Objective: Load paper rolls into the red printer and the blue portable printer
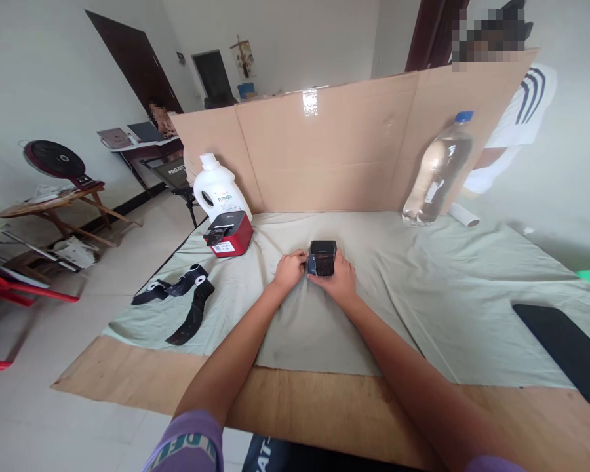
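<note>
A small black box-shaped device (323, 254) sits on the pale green cloth (423, 288) near the middle of the table. My left hand (291, 269) is curled against its left side, fingers closed on it. On its right and front side, my right hand (340, 278) wraps around the device. Both forearms reach in from the near edge.
A red label printer (229, 234) and a white jug (219, 189) stand at the left; black ribbon rolls (184, 295) lie nearer. A clear plastic bottle (437, 170) leans on the cardboard screen (334, 144). A black flat slab (565, 351) lies at right. A person stands behind the screen.
</note>
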### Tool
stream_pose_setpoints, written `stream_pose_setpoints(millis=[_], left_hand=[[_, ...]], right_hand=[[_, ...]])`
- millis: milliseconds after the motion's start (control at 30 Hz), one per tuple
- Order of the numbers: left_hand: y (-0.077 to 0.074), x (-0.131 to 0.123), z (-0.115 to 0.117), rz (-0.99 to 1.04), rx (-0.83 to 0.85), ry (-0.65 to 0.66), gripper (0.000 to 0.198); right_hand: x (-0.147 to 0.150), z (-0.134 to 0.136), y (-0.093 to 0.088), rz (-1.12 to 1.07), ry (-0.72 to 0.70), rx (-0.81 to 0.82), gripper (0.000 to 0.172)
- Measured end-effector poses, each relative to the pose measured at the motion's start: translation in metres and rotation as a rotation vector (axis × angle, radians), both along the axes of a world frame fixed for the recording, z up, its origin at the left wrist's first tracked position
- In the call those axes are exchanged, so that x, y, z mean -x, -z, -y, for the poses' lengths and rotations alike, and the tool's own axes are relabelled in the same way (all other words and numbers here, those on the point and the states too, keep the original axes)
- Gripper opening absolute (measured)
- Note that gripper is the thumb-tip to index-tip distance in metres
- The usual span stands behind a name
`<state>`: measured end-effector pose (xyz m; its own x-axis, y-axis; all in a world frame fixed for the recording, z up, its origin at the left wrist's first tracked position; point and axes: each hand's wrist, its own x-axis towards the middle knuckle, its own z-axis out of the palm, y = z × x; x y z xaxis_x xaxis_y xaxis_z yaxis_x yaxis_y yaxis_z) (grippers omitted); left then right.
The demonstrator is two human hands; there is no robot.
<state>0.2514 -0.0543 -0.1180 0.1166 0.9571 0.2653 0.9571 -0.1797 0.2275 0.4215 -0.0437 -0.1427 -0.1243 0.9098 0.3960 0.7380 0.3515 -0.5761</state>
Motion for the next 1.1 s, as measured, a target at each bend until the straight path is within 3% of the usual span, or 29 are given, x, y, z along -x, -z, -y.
stream_pose_setpoints(millis=[567,833,1100], left_hand=[[0.01,0.005,-0.005,0.009,-0.046,0.032,0.047],[0.02,0.005,-0.006,0.216,-0.092,0.052,0.05],[0.032,0.02,-0.021,0.537,-0.119,0.211,0.047]], right_hand=[[-0.001,0.001,-0.005,0.028,0.008,0.024,0.1],[-0.002,0.0,-0.004,0.051,0.006,0.015,0.099],[-0.002,0.0,-0.003,0.01,-0.013,0.014,0.103]])
